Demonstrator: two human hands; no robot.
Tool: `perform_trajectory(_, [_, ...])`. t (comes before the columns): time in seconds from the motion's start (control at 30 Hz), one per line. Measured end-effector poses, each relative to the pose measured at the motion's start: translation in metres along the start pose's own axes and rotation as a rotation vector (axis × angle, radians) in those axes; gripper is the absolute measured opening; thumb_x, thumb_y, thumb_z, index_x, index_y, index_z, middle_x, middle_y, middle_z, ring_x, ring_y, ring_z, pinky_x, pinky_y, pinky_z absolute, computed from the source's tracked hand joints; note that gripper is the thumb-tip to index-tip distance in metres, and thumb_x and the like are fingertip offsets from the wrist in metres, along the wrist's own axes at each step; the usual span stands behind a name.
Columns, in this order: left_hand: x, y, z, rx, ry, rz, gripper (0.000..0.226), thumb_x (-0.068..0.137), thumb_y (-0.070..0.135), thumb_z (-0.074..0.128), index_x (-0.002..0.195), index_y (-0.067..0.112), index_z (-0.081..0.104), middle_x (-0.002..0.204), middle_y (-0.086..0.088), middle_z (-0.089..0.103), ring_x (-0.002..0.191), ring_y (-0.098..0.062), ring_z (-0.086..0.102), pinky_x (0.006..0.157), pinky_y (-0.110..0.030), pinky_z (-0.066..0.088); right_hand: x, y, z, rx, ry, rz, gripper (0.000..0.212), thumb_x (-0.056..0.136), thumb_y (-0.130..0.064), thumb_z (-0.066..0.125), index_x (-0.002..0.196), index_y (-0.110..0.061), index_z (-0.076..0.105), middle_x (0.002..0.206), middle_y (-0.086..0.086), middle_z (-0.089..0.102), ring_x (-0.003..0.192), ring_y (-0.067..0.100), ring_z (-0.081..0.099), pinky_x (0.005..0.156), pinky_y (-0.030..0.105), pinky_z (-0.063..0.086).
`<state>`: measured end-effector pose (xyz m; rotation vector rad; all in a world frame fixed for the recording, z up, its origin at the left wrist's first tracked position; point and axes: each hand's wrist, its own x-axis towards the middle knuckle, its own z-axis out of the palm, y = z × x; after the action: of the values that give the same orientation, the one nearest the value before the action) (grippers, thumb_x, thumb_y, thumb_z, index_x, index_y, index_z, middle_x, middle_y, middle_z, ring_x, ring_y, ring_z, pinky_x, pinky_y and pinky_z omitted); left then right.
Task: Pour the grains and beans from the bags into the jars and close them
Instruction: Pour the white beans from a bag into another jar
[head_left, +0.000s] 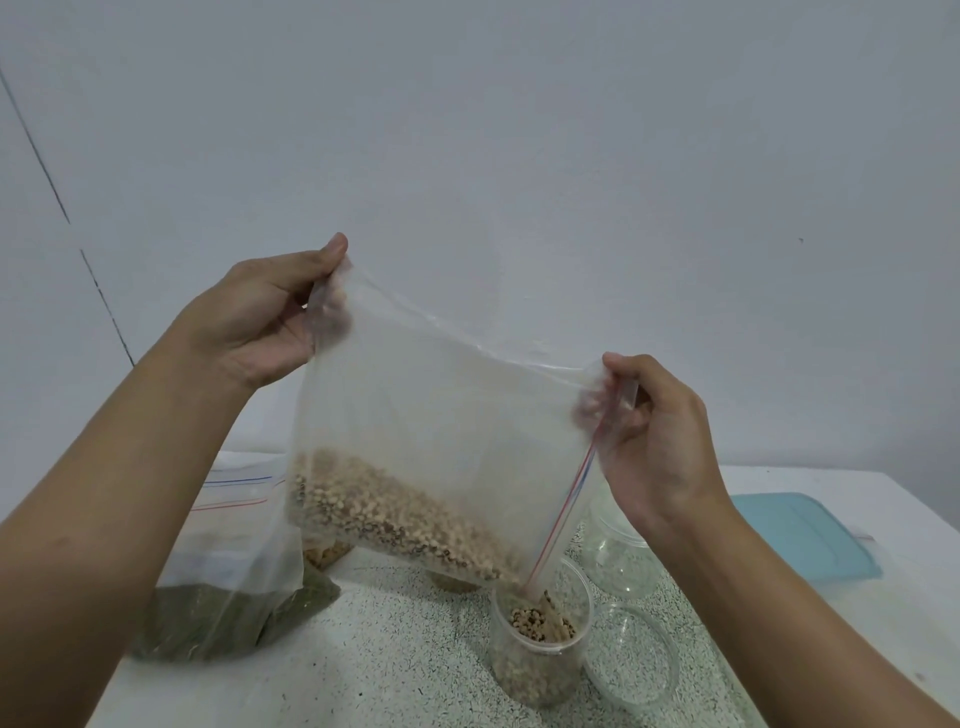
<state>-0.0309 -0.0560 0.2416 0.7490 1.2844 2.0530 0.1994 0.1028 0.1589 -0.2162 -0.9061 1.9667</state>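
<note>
My left hand (260, 317) pinches the upper left corner of the clear zip bag (441, 405), thumb on the far side and fingers curled on the near side. My right hand (654, 436) pinches the top end of its red-and-blue zip edge, fingers curled round the plastic. The bag hangs tilted between my hands above the speckled table (405, 649). The zip edge slants down on the right to the lowest corner, which sits at the mouth of the open jar (540, 670). The beans (395, 514), tan with dark spots, lie in a sloping band along the bag's lower edge toward that corner. More of them fill much of the jar. Touching the jar on its right is a near empty jar (634, 660), and a far empty jar (618, 561) stands behind it. A blue plastic piece (805, 535) lies flat at the far right. At the near left a bag of green grains (234, 608) rests on the table.
</note>
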Motion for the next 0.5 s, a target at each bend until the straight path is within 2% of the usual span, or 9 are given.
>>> perform_trajectory(0.07, [0.0, 0.0008, -0.0003, 0.013, -0.007, 0.0, 0.018, 0.078, 0.023, 0.075, 0.061, 0.018, 0.072, 0.071, 0.005, 0.057, 0.068, -0.007, 0.054, 0.076, -0.021, 0.051, 0.0006, 0.001, -0.0003, -0.006, -0.003, -0.003, 0.037, 0.088, 0.002, 0.06, 0.055, -0.013, 0.061, 0.072, 0.006, 0.044, 0.064, 0.018, 0.044, 0.062, 0.03, 0.04])
perform_trajectory(0.2, [0.0009, 0.0018, -0.0017, 0.006, -0.01, 0.0, 0.017, 0.079, 0.023, 0.075, 0.064, 0.017, 0.071, 0.072, 0.004, 0.056, 0.066, -0.008, 0.054, 0.068, -0.019, 0.053, 0.0013, 0.0014, -0.0007, -0.01, 0.0, 0.0, 0.032, 0.089, 0.001, 0.061, 0.06, -0.011, 0.062, 0.074, 0.006, 0.044, 0.065, 0.018, 0.045, 0.062, 0.03, 0.041])
perform_trajectory(0.5, [-0.0001, 0.0015, 0.0007, 0.017, -0.008, 0.008, 0.021, 0.08, 0.023, 0.074, 0.059, 0.017, 0.072, 0.069, 0.005, 0.055, 0.064, -0.008, 0.053, 0.068, -0.018, 0.051, 0.0011, -0.0006, 0.001, 0.002, 0.003, -0.006, 0.031, 0.088, 0.002, 0.061, 0.06, -0.011, 0.06, 0.073, 0.006, 0.044, 0.064, 0.017, 0.044, 0.058, 0.027, 0.04])
